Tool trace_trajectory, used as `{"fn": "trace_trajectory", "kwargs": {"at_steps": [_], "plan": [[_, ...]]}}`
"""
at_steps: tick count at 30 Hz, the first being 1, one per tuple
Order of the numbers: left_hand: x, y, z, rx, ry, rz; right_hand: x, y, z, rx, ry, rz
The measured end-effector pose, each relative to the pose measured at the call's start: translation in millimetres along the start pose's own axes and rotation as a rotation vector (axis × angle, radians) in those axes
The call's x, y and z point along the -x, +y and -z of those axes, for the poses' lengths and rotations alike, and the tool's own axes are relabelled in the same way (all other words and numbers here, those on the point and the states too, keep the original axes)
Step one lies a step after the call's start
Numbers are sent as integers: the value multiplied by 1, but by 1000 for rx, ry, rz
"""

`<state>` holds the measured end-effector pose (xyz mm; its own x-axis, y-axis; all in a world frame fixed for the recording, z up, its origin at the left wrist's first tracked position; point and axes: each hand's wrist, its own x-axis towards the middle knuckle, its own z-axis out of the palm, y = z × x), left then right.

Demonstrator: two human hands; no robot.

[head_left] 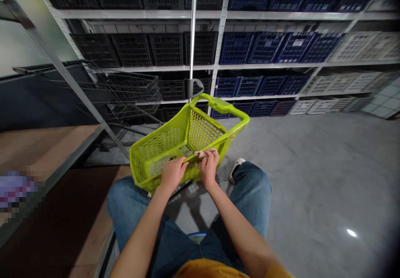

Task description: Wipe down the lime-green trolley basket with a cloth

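Note:
A lime-green plastic shopping cart (165, 136) with perforated walls stands between my knees, its push handle towards the right. My left hand (173, 172) is closed over the near rim of the basket, left of its middle. A little further right along that rim, my right hand (209, 165) presses a pale, crumpled cloth (204, 153) against the plastic. Part of the cloth is hidden under the fingers. A grey holder with a tall metal pole (193, 32) rises at the cart's far corner.
Behind the cart, metal shelves (140, 14) hold rows of black, blue and white crates. A wire shopping cart (131, 90) stands at the left, behind a slanted metal post (71, 80). Wooden boards (46, 144) lie low on my left; grey floor (312, 178) extends to the right.

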<state>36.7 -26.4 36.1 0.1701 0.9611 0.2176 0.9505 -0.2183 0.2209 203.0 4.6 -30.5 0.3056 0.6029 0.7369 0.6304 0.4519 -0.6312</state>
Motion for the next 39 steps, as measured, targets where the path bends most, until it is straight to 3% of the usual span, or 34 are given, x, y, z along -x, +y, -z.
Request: {"fn": "trace_trajectory", "kwargs": {"at_steps": [2, 4, 7, 10, 13, 15, 18, 19, 20, 22, 25, 27, 30, 31, 35, 37, 39], "plan": [[0, -4, 2, -3, -25, -12, 17, -3, 0, 16, -146, 123], [2, -9, 5, 3, -38, -23, 15, 5, 11, 29, -266, 245], [5, -15, 7, 11, -40, -20, -13, 29, 29, 30, -277, 333], [7, -13, 8, -20, -44, 15, -28, 37, 26, 23, -95, 213], [6, -9, 10, -30, -45, 42, -12, 22, 7, -9, 74, 52], [5, -8, 12, -20, -52, 57, 2, 13, 0, -40, -5, 83], [5, -12, 15, -3, -56, 79, 0, 21, 6, -79, -338, 296], [6, -14, 16, 5, -55, 85, -6, 27, 11, -75, -372, 325], [8, -16, 16, 12, -51, 92, -12, 33, 14, -61, -345, 312], [10, -17, 15, 21, -48, 107, -20, 39, 13, -26, -164, 191], [15, -18, 14, 23, -40, 119, -10, 25, -3, -22, 23, 25], [18, -20, 14, 17, -29, 122, 4, 12, -12, -58, -48, 46], [22, -26, 15, 6, -17, 140, 9, 13, -13, -131, -348, 230], [22, -27, 16, 5, -15, 146, 5, 19, -12, -130, -375, 252], [19, -26, 18, -12, -11, 186, -11, 27, -16, -51, -134, 70], [15, -23, 19, -34, -12, 207, -5, 13, -25, -93, -132, 41], [12, -20, 19, -57, -12, 209, 6, -1, -34, -132, -199, 98]]}}
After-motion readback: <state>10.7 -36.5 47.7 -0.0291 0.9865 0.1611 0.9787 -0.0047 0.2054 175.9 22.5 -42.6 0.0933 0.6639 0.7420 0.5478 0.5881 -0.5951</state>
